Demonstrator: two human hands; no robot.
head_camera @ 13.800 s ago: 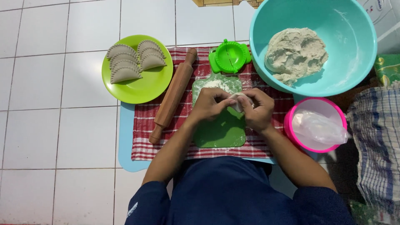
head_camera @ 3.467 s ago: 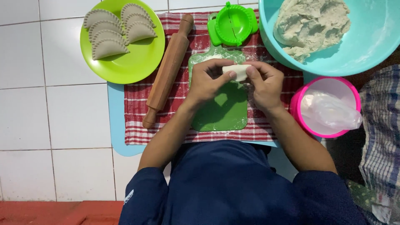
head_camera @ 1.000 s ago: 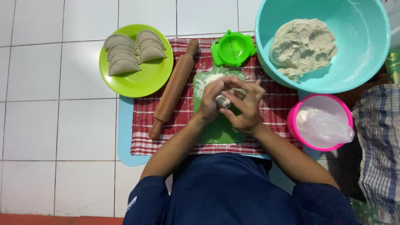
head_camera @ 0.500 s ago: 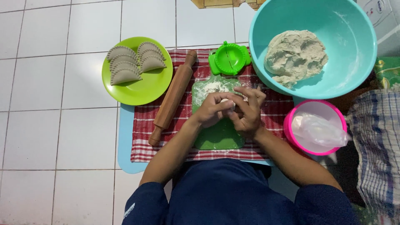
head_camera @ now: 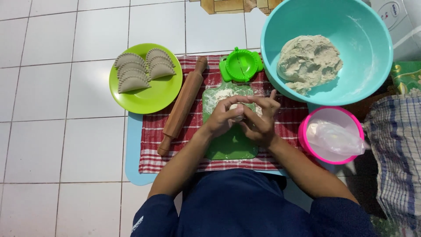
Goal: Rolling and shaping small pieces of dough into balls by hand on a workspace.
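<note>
My left hand (head_camera: 223, 116) and my right hand (head_camera: 259, 121) are cupped together around a small pale piece of dough (head_camera: 239, 111), just above a floured green cutting board (head_camera: 231, 145). The dough is mostly hidden between the fingers. A wooden rolling pin (head_camera: 183, 105) lies at a slant left of the board. A green hinged dumpling press (head_camera: 240, 65) rests closed beyond the board. Everything sits on a red checked cloth (head_camera: 153, 140).
A lime green plate (head_camera: 153, 98) at the left holds several folded dumplings (head_camera: 133, 72). A large teal bowl (head_camera: 364, 39) at the right holds a lump of dough (head_camera: 309, 59). A pink tub (head_camera: 331, 134) with a plastic bag stands near my right forearm. White floor tiles surround the cloth.
Over the earlier frames both hands stay above the board, working the dough piece between the fingers. In the last half second they closed more tightly around it.
</note>
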